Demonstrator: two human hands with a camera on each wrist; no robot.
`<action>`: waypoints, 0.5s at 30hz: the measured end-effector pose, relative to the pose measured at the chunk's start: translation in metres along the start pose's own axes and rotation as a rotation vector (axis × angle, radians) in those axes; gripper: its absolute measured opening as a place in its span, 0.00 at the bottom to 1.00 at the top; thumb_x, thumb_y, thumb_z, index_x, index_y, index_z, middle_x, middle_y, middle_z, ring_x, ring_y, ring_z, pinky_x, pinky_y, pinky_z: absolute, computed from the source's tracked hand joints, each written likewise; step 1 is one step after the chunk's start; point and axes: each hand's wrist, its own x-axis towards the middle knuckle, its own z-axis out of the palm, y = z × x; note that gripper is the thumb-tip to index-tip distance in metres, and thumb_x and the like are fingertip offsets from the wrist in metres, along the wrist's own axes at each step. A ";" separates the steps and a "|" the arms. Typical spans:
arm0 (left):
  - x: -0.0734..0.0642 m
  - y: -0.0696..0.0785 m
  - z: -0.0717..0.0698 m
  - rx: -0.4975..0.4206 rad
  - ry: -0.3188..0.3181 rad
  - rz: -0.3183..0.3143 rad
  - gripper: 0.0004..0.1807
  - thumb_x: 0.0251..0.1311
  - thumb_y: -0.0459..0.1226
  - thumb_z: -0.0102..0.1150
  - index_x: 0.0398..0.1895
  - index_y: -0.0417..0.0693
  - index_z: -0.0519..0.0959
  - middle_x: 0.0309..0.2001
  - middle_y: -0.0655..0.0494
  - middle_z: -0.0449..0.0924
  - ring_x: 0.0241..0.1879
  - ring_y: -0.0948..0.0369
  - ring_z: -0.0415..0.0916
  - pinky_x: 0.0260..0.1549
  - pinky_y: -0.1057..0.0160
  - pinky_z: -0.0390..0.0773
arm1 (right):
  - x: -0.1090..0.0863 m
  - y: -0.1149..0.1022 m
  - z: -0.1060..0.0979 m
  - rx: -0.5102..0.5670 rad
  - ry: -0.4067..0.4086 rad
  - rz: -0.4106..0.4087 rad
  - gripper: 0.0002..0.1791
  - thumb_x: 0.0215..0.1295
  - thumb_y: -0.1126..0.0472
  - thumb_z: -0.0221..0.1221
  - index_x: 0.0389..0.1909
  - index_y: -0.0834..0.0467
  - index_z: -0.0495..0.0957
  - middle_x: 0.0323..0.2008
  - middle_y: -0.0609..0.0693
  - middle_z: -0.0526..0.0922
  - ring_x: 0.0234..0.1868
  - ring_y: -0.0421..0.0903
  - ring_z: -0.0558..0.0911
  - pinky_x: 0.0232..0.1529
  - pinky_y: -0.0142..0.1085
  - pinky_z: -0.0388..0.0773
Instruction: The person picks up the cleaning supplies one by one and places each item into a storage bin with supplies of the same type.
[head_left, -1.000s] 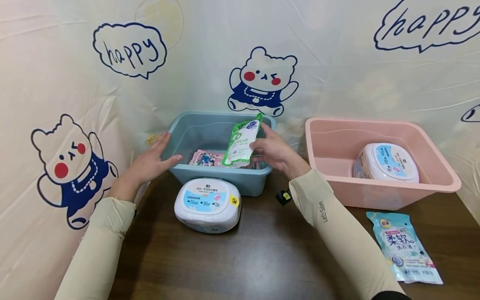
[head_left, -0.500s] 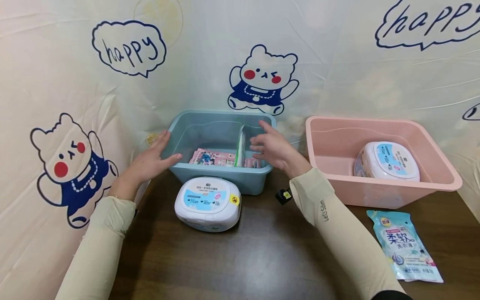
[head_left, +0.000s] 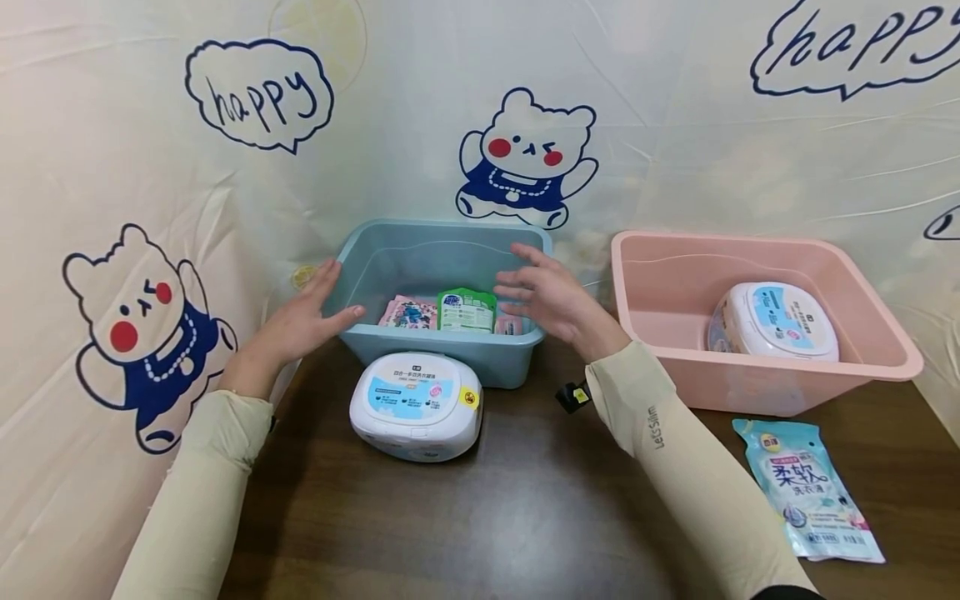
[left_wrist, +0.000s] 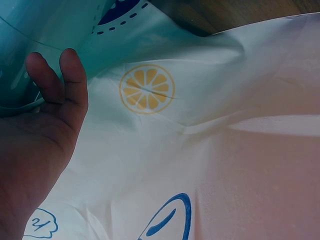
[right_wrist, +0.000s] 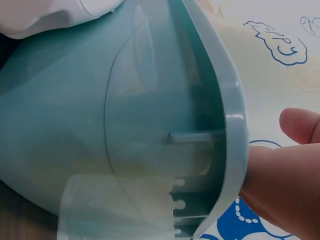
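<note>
two bins (head_left: pixel 504 364) (head_left: pixel 765 388), two white tubs (head_left: pixel 416 408) (head_left: pixel 780 322), two hands (head_left: pixel 300 323) (head_left: pixel 561 307), two pouches (head_left: pixel 467 312) (head_left: pixel 812 492), pink packets (head_left: pixel 409 312) (number unclear).

Bin (head_left: pixel 506 360), dusty blue; second bin (head_left: pixel 757 385), pink; pouch (head_left: pixel 467 313), green and white; packet (head_left: pixel 412 314), pink, multicoloured print; tub (head_left: pixel 416 430), white, light-blue label (head_left: pixel 408 402); second pouch (head_left: pixel 813 492), turquoise; bench (head_left: pixel 510 508), dark brown; backdrop (head_left: pixel 667 125), pale, navy-and-white bears (head_left: pixel 513 167)

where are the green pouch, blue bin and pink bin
Green pouch (head_left: pixel 467 312): head view, on its printed face
Blue bin (head_left: pixel 438 265): head view, inside back wall
Pink bin (head_left: pixel 750 388): head view, outside front wall
</note>
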 end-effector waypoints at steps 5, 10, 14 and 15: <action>0.001 0.000 0.000 0.000 0.001 -0.001 0.55 0.66 0.69 0.45 0.82 0.59 0.29 0.81 0.59 0.21 0.77 0.36 0.34 0.64 0.24 0.45 | -0.012 -0.005 -0.006 -0.030 0.001 -0.068 0.31 0.78 0.68 0.46 0.79 0.54 0.54 0.72 0.62 0.65 0.70 0.60 0.69 0.66 0.53 0.69; 0.001 0.000 0.000 0.003 0.001 -0.008 0.54 0.66 0.69 0.45 0.82 0.60 0.29 0.81 0.59 0.21 0.77 0.35 0.34 0.62 0.23 0.46 | -0.032 -0.011 -0.014 -0.103 -0.002 -0.158 0.26 0.78 0.66 0.48 0.75 0.59 0.61 0.66 0.64 0.72 0.63 0.58 0.77 0.62 0.50 0.74; 0.001 0.000 0.000 0.007 -0.001 -0.007 0.55 0.66 0.69 0.45 0.82 0.59 0.29 0.81 0.59 0.21 0.77 0.35 0.34 0.63 0.23 0.45 | -0.054 -0.012 -0.025 -0.155 -0.050 -0.243 0.19 0.78 0.65 0.48 0.66 0.61 0.70 0.54 0.61 0.82 0.53 0.55 0.84 0.56 0.46 0.79; 0.001 0.000 0.000 0.009 0.000 -0.006 0.55 0.66 0.69 0.45 0.82 0.59 0.29 0.81 0.59 0.21 0.77 0.35 0.34 0.63 0.23 0.45 | -0.060 -0.012 -0.028 -0.173 -0.065 -0.270 0.17 0.78 0.65 0.48 0.64 0.61 0.72 0.51 0.60 0.84 0.50 0.54 0.85 0.55 0.46 0.80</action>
